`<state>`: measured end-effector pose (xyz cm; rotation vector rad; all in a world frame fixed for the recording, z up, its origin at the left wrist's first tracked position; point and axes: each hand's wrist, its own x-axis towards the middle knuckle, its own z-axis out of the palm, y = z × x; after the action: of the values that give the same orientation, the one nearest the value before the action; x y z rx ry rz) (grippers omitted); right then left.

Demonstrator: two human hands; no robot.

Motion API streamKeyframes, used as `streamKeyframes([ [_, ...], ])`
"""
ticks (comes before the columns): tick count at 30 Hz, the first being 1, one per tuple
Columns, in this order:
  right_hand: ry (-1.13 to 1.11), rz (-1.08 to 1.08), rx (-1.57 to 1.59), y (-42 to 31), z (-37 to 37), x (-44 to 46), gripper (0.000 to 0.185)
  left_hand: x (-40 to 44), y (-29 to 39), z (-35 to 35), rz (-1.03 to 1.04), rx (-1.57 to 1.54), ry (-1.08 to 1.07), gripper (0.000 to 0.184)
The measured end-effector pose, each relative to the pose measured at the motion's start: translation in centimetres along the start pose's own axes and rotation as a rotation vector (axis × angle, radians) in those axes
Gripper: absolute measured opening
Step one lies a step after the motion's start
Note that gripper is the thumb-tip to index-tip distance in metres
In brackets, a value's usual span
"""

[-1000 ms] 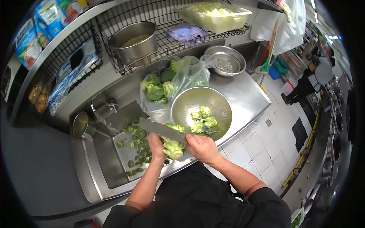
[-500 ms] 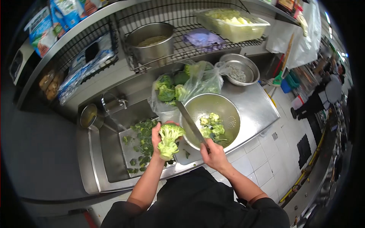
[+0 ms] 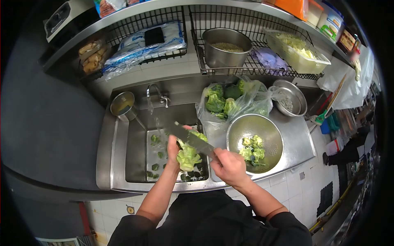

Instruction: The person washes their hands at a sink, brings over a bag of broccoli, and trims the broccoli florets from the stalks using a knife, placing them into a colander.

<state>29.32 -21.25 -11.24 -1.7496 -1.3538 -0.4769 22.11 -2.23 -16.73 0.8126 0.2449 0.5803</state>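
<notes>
My left hand (image 3: pixel 174 152) is wrapped round a head of broccoli (image 3: pixel 188 158) above the sink. In my right hand (image 3: pixel 230 166) is the handle of a knife (image 3: pixel 192 140), its wide blade slanting across the top of the broccoli; whether the edge is cutting in cannot be made out. Cut florets (image 3: pixel 155 167) lie in the sink (image 3: pixel 135 143), partly hidden by my left hand and the broccoli. To the right, a steel colander (image 3: pixel 269 128) holds several pale broccoli pieces (image 3: pixel 253 152). Behind it, a clear plastic bag (image 3: pixel 246 102) contains more broccoli heads (image 3: pixel 215 102).
Water runs from the faucet (image 3: pixel 155 93) at the sink's back. A pot with a handle (image 3: pixel 123 106) stands at the left rim, and a steel bowl (image 3: pixel 298 92) on the right counter. Above, a wire rack holds a large pot (image 3: pixel 225 59) and a tub (image 3: pixel 303 57) of cut vegetables.
The knife has swung from over the colander leftward onto the broccoli, my right hand following. The broccoli has turned in my left hand. My view has shifted left.
</notes>
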Motion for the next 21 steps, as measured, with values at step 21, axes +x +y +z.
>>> streamKeyframes([
  [21,-0.134,0.647,-0.278,8.7,-6.9,-11.6,0.010,1.6,-9.4,5.6,-0.248,0.039,-0.119,0.050],
])
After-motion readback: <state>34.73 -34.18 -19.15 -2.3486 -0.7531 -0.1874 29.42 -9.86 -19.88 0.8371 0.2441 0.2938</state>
